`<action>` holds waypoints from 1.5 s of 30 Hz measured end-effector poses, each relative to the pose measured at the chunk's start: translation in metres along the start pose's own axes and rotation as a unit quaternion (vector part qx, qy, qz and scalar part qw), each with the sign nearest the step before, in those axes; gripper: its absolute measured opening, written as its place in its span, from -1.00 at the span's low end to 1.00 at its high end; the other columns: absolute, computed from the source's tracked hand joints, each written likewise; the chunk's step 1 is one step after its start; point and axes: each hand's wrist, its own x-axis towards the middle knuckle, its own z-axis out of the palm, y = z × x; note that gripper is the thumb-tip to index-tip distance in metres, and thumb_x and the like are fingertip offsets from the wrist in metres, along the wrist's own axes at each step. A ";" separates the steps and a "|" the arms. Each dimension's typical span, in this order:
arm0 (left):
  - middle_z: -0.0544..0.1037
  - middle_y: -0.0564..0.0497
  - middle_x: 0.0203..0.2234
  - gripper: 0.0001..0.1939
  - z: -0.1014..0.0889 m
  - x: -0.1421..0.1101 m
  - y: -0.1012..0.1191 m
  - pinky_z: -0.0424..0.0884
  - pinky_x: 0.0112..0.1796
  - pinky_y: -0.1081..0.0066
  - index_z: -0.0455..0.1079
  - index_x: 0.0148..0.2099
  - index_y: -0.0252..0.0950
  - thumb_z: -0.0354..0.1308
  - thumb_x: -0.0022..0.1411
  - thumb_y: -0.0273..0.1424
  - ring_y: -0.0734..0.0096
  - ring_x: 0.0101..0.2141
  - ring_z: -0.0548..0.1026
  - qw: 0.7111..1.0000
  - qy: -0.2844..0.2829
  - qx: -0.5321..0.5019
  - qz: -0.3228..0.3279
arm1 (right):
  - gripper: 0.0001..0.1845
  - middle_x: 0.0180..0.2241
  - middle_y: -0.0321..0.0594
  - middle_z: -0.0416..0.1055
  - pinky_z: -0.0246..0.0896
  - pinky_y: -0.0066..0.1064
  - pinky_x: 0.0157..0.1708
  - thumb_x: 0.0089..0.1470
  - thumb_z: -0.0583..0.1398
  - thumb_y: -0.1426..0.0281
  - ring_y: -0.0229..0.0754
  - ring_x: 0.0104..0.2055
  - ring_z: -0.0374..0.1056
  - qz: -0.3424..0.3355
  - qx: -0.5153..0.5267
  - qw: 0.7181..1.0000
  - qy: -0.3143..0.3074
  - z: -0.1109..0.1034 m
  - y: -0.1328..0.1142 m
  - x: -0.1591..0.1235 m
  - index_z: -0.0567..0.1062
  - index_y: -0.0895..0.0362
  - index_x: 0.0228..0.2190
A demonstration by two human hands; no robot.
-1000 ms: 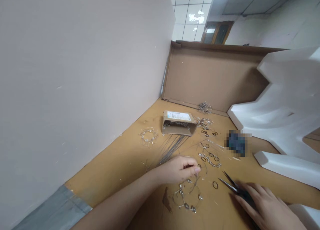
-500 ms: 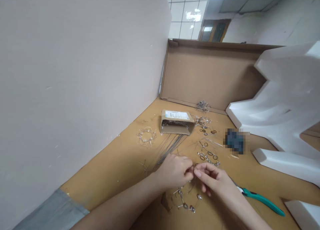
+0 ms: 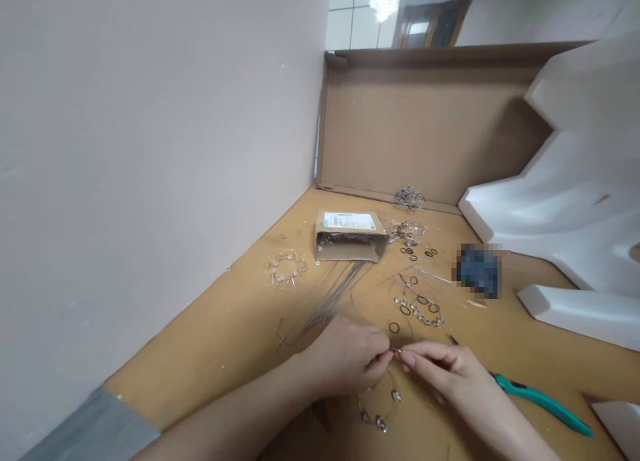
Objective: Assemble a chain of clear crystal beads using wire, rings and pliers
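Small piece [image 3: 397,351], perhaps wire: pinched by my left grip [image 3: 353,353] and right grip [image 3: 445,373], left of pliers [image 3: 545,401]; beaded loop [image 3: 381,423] part-hidden.

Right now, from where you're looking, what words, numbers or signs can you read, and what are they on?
None that I can really read.
White label on the small cardboard box: lines of print, too small and blurred to make out.
Dark pixelated patch: anything written there is hidden.
I see no other writing.
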 end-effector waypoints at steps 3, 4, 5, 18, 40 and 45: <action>0.43 0.07 -0.49 -0.76 -0.007 0.000 -0.003 0.10 -0.48 0.51 0.36 -0.39 -0.27 -0.03 0.23 -0.27 0.51 -0.48 0.34 0.998 -0.012 -0.048 -0.031 | -0.64 -0.64 -0.33 0.37 0.02 -0.51 -0.69 -0.12 0.20 0.08 -0.38 -0.70 0.08 0.018 0.027 0.999 0.017 -0.002 0.000 0.000 0.57 0.11 -0.49; 0.44 0.07 -0.44 -0.76 -0.009 0.000 -0.005 0.15 -0.45 0.52 0.37 -0.33 -0.26 0.00 0.22 -0.22 0.51 -0.44 0.36 0.996 -0.005 -0.073 -0.057 | -0.64 -0.66 -0.33 0.35 0.04 -0.50 -0.69 -0.13 0.21 0.08 -0.37 -0.70 0.11 0.022 0.039 0.998 0.031 -0.002 0.000 0.000 0.58 0.12 -0.47; 0.45 0.05 -0.38 -0.75 -0.010 0.000 -0.007 0.18 -0.41 0.53 0.38 -0.28 -0.26 0.01 0.20 -0.20 0.49 -0.40 0.38 0.992 -0.001 -0.090 -0.084 | -0.63 -0.69 -0.33 0.34 0.06 -0.50 -0.68 -0.14 0.22 0.08 -0.35 -0.69 0.14 0.026 0.049 0.997 0.048 -0.003 0.000 0.000 0.58 0.12 -0.45; 0.48 0.11 -0.52 -0.76 0.005 0.002 -0.012 0.17 -0.45 0.57 0.44 -0.34 -0.27 -0.02 0.20 -0.31 0.53 -0.47 0.37 0.972 -0.058 -0.190 -0.128 | -0.72 -0.58 -0.23 0.42 0.21 -0.40 -0.49 0.00 0.10 0.27 -0.21 -0.53 0.31 -0.149 -0.194 0.969 0.017 -0.004 0.005 0.001 0.58 0.10 -0.49; 0.44 0.05 -0.44 -0.76 -0.003 0.003 0.001 0.27 -0.35 0.52 0.38 -0.17 -0.33 0.15 0.08 -0.38 0.56 -0.43 0.34 0.829 -0.025 -0.541 -0.138 | -0.64 -0.65 -0.38 0.24 0.04 -0.48 -0.59 -0.05 0.16 0.08 -0.35 -0.62 0.12 -0.041 0.010 0.998 -0.052 -0.001 -0.007 -0.001 0.49 0.13 -0.50; 0.36 0.14 -0.62 -0.83 -0.001 0.004 0.000 0.18 -0.54 0.58 0.35 -0.31 -0.35 0.09 0.12 -0.33 0.65 -0.63 0.25 0.822 -0.052 -0.535 -0.188 | -0.61 -0.59 -0.34 0.33 0.10 -0.49 -0.62 -0.11 0.20 0.04 -0.38 -0.65 0.19 -0.024 0.075 0.996 -0.040 0.005 -0.002 0.003 0.48 0.14 -0.50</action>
